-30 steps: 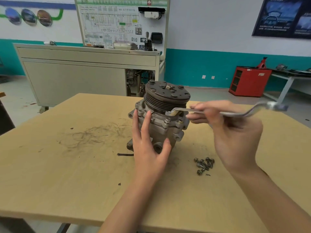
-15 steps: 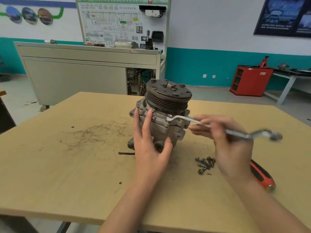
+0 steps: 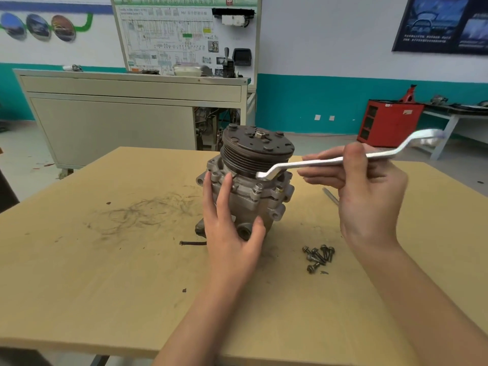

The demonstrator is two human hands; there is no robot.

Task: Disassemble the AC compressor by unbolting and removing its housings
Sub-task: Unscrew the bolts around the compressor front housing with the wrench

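View: head camera, the only one I have.
Landmark: AC compressor (image 3: 248, 186); I give every position relative to it.
Compressor position: upright on the wooden table (image 3: 105, 260), grooved pulley (image 3: 260, 151) on top, grey housing below.
Left hand (image 3: 232, 233): released and flat, with the palm against the near face of the housing. The fingers point straight up toward the flange and the thumb is spread to the right beside a round port.
Right hand (image 3: 369, 196): to the right of the compressor and raised to pulley height. Fingers and thumb grasp the shank of an offset ring wrench (image 3: 290, 165).
Wrench: the ring end sits at the lower right edge of the pulley, just above a flange bolt (image 3: 257, 188). I cannot tell whether it is on a bolt head. The far end is blurred.
Second flange bolt (image 3: 277, 190): in place, just right of the first.
Loose bolts (image 3: 318, 256): a small cluster on the table, front right of the compressor.
Black scrap (image 3: 192, 243): on the table, at the left of the compressor base.
Metal shaft (image 3: 330, 196): on the table to the right, partly hidden by the right hand.
Grey cabinet (image 3: 118, 114): behind, to the left.
Red cabinet (image 3: 388, 122): behind, to the right.
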